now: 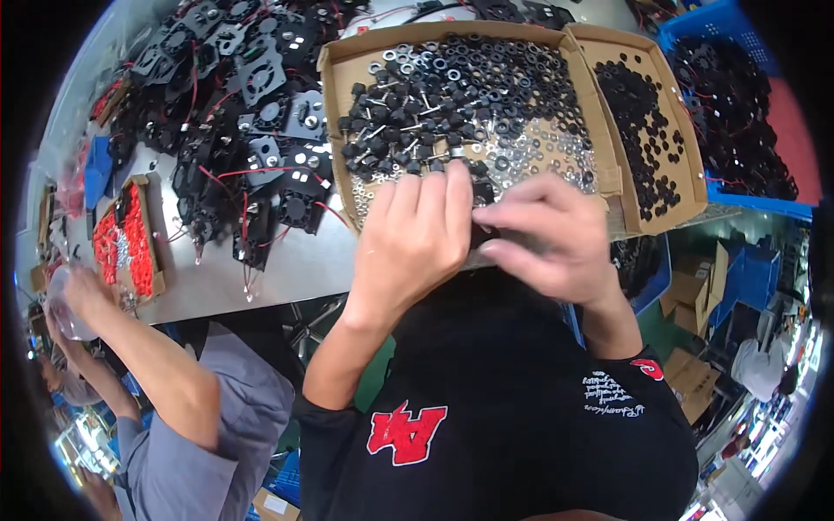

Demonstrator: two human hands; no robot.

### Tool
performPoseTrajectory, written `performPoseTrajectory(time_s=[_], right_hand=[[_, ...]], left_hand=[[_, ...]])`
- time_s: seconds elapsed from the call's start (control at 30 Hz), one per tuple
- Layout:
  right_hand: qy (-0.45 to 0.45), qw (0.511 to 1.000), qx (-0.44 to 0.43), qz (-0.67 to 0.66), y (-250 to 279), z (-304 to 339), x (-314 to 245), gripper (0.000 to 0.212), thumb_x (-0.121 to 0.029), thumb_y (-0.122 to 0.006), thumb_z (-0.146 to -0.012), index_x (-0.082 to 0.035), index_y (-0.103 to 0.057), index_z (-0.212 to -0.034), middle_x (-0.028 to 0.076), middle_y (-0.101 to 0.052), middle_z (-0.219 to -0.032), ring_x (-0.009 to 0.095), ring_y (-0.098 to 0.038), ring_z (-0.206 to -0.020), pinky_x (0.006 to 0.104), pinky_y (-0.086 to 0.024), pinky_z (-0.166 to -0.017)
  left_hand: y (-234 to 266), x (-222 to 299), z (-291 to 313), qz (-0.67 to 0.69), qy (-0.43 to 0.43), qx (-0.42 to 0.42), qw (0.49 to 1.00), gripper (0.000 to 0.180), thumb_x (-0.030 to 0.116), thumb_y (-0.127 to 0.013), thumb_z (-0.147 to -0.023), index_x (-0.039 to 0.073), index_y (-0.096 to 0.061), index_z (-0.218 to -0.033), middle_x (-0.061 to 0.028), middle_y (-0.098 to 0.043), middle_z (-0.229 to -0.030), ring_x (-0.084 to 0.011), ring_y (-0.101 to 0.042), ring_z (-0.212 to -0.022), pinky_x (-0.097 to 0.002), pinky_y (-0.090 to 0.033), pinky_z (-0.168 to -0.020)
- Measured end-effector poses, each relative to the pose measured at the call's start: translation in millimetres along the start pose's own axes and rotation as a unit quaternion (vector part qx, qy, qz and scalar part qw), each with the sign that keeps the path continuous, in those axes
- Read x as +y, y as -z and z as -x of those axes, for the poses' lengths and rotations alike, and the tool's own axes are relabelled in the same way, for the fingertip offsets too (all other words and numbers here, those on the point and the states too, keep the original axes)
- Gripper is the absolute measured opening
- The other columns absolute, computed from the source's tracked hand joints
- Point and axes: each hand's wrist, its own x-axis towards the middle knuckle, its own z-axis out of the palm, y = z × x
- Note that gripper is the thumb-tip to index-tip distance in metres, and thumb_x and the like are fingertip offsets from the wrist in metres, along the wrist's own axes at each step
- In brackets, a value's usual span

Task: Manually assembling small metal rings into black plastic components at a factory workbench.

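Left hand: The person's left hand (pixel 413 221) hangs back-up over the near edge of the carton tray (pixel 343 65), fingers drawn together and bent downward; what they grasp, if anything, cannot be told.
Black-headed fasteners: Just beyond those knuckles, fasteners (pixel 407 119) with metal shanks lie heaped in the tray, pointing every way.
Dark piece: Between the two hands sits a small dark piece (pixel 483 193), mostly hidden. It looks light and stiff, hardly fragile, though its smallness and smooth surface may let it slip or roll; a fingertip pinch across its sides seems the surest hold.
Washers: Black rings (pixel 521 74) and clear washers (pixel 556 148) spread across the tray's right half.
Right hand: The right hand (pixel 560 234) reaches in from the side, thumb and forefinger bent and parted beside the dark piece; whether they press on it cannot be told.
Narrow tray: Small black caps (pixel 634 95) scatter inside a narrow tray (pixel 691 174).
Blue bin: Dark parts (pixel 721 95) fill a blue bin (pixel 769 207) at right.
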Motion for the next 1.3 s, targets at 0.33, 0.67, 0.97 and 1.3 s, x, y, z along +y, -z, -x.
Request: performPoseTrajectory(time_s=[0.33,0.67,0.97,1.3], right_hand=[[-0.115,0.993,0.005,-0.037,-5,9,9,0.036,-0.002,-0.081,-0.073,-0.003,-0.072,-0.107,0.009,-0.06,-0.098,0.015,-0.061,-0.078,0.0277,-0.053,-0.067],[-0.214,0.97,0.057,0.101,26,3,83,0.022,-0.011,-0.073,-0.083,0.0,-0.069,-0.101,0.011,-0.065,-0.087,0.019,-0.064,-0.072,0.0312,-0.051,-0.068],[-0.298,0.939,-0.051,0.163,30,-22,83,0.017,-0.01,-0.072,-0.083,0.004,-0.069,-0.091,0.011,-0.067,-0.076,0.018,-0.064,-0.067,0.0311,-0.051,-0.065],[-0.291,0.952,0.014,0.093,23,-18,79,0.014,-0.01,-0.07,-0.085,0.002,-0.069,-0.091,0.004,-0.066,-0.072,0.009,-0.06,-0.063,0.0254,-0.047,-0.058]], left_hand=[[-2,19,-8,-0.036,0.073,-0.042,0.996,0.039,0.014,-0.064,-0.075,-0.004,-0.061,-0.11,-0.0066,-0.055,-0.08,-0.0207,-0.054,-0.07,-0.0324,-0.042,-0.064],[-9,28,3,0.039,0.142,-0.035,0.989,0.059,0.018,-0.079,-0.068,-0.006,-0.058,-0.118,-0.0137,-0.061,-0.089,-0.0299,-0.06,-0.076,-0.0387,-0.05,-0.071],[-16,31,9,0.064,0.161,-0.042,0.984,0.066,0.02,-0.081,-0.061,-0.004,-0.058,-0.119,-0.0088,-0.054,-0.084,-0.0254,-0.056,-0.076,-0.0366,-0.046,-0.068],[-19,38,19,0.114,0.209,-0.033,0.971,0.067,0.019,-0.082,-0.065,-0.004,-0.056,-0.122,-0.0134,-0.06,-0.089,-0.0316,-0.061,-0.081,-0.0402,-0.049,-0.071]])
